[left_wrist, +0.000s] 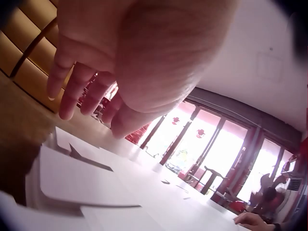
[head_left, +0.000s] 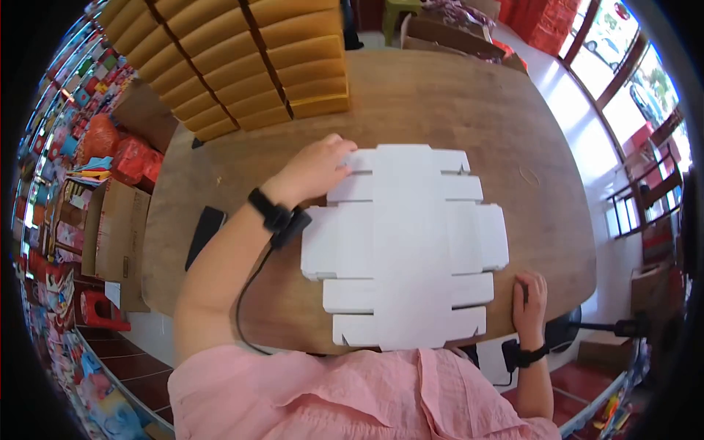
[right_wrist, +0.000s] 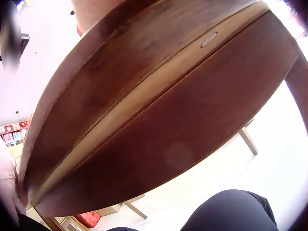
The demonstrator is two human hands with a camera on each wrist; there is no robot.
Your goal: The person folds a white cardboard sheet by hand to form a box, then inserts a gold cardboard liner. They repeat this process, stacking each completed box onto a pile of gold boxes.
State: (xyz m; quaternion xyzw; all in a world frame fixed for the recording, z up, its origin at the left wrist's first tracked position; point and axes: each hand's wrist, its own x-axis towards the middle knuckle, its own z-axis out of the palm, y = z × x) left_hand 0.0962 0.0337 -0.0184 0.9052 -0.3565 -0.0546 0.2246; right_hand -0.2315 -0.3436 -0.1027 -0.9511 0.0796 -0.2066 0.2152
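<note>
A stack of flat white die-cut cardboard sheets [head_left: 411, 242] with side flaps lies on the wooden table, close to the person's body. The left hand [head_left: 317, 170] is at the stack's far left corner, fingers loosely bent near the top flap; contact is unclear. In the left wrist view that hand [left_wrist: 110, 62] hangs over the white sheets [left_wrist: 91, 178] with fingers spread and holding nothing. The right hand [head_left: 529, 302] rests on the table's near right edge, apart from the stack, with relaxed fingers. The right wrist view shows mostly the table's underside [right_wrist: 159, 110].
Rows of golden-yellow folded pieces [head_left: 242, 62] stand at the table's far left. A black phone-like object [head_left: 207, 236] lies left of the left forearm. A rubber band [head_left: 529, 174] lies on the right. A black cable [head_left: 243, 293] runs from the left wrist.
</note>
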